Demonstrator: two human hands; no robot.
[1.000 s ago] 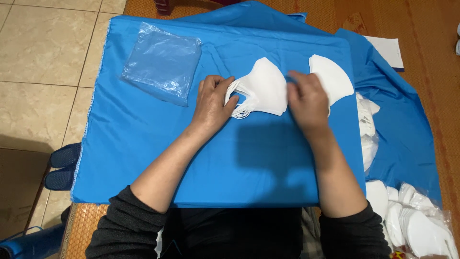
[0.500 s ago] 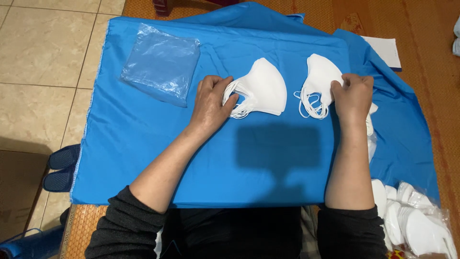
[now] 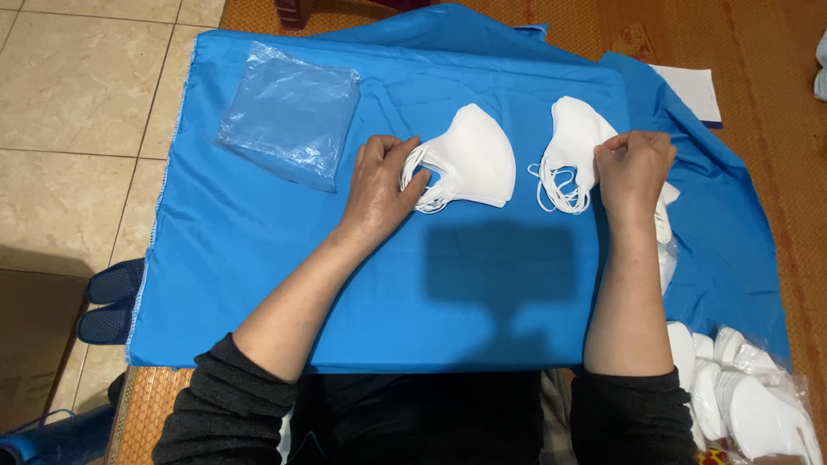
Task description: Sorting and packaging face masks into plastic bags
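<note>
There are two small piles of white masks on the blue cloth [image 3: 284, 284]. The left hand [image 3: 383, 185] presses down on the ear loops of the left pile of masks [image 3: 469, 159], with its fingers bent over the thin white strings. The right hand [image 3: 633, 164] pinches the edge of the right pile of masks [image 3: 573, 142] between thumb and fingers, and the loops of that pile hang out just to the left of this hand. The two piles lie apart, with a strip of bare blue cloth between them. One clear plastic bag [image 3: 289, 112] lies flat up and to the left of the left hand, not touching it. More white masks sit in a crinkly clear bag [image 3: 749, 396] low down, beside the right arm; how many cannot be counted. One white paper [image 3: 689, 86] lies past the cloth's far right edge, above the right hand. Below both hands the cloth is bare and wide, with lots of room. The cloth's left edge hangs by the tiled floor [image 3: 69, 129], where two dark slippers [image 3: 108, 301] sit.
</note>
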